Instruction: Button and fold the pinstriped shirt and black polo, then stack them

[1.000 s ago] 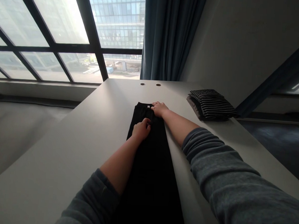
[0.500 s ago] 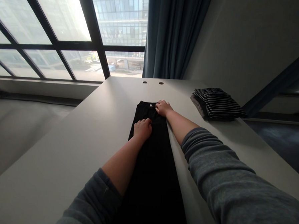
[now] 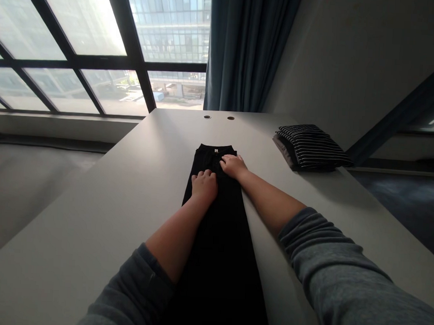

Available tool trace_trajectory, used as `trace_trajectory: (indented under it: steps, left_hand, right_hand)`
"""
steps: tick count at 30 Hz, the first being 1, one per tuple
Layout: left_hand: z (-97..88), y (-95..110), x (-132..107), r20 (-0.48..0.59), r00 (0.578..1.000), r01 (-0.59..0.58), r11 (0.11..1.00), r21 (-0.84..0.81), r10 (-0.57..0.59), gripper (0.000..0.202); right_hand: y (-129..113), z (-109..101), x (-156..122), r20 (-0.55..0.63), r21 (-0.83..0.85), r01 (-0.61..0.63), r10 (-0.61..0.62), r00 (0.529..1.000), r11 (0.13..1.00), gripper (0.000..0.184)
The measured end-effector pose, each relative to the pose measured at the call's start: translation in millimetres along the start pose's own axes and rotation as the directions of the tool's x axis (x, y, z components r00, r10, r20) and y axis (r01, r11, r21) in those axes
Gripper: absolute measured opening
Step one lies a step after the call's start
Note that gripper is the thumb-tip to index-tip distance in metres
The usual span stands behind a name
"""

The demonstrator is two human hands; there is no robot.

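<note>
A pair of black trousers (image 3: 222, 240) lies lengthwise on the white table, its waistband with a small pale label at the far end. My left hand (image 3: 204, 185) rests on the upper part, left of the middle, with its fingers apart and bent down onto the cloth. Their tips are partly hidden. Just below the waistband, on the right side, my right hand (image 3: 233, 165) lies palm down with its fingers spread over the fabric. The lower legs run out of view toward me.
A folded stack of clothes (image 3: 314, 146), striped black and white on top, sits at the table's right edge. Two round holes are at the far end of the white table (image 3: 134, 216). Beyond stand a blue curtain (image 3: 248, 52) and large windows.
My right hand has slid from the waistband's right corner a little toward me, uncovering that corner. My left hand stays at about the same place on the trousers. The view has shifted slightly.
</note>
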State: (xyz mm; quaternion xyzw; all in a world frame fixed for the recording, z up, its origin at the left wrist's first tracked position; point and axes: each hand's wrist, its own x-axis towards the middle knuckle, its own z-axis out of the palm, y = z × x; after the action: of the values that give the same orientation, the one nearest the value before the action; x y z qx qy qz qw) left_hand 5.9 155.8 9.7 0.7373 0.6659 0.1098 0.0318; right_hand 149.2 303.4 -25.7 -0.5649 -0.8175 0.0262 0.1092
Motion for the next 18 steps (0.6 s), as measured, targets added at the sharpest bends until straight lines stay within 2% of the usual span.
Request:
trace_trajectory:
  steps: [3, 7, 10, 14, 18]
  left_hand:
    - [1.7, 13, -6, 0.069, 0.997, -0.039, 0.999, 0.032, 0.036, 0.052]
    - [11.4, 23, -12, 0.237, 0.971, -0.051, 0.997, 0.063, 0.034, 0.073]
    - [18.3, 21, -14, 0.266, 0.963, -0.058, 0.996, 0.071, 0.037, 0.077]
    - [25.4, 17, -10, 0.257, 0.965, -0.075, 0.995, 0.061, 0.057, 0.079]
    - [25.2, 20, -9, 0.239, 0.969, -0.077, 0.995, 0.069, 0.058, 0.078]
  right_hand:
    - [-1, 8, 1, 0.173, 0.02, -0.078, 0.073, 0.982, 0.997, 0.064]
    - [0, 10, 5, 0.221, 0.008, -0.12, 0.116, 0.968, 0.993, 0.07]
    - [1, 11, 5, 0.222, 0.007, -0.141, 0.136, 0.966, 0.99, 0.07]
    - [-1, 13, -2, 0.089, 0.043, -0.141, 0.137, 0.987, 0.989, 0.061]
    - [-6, 6, -16, -0.187, 0.036, -0.096, 0.102, 0.977, 0.995, 0.047]
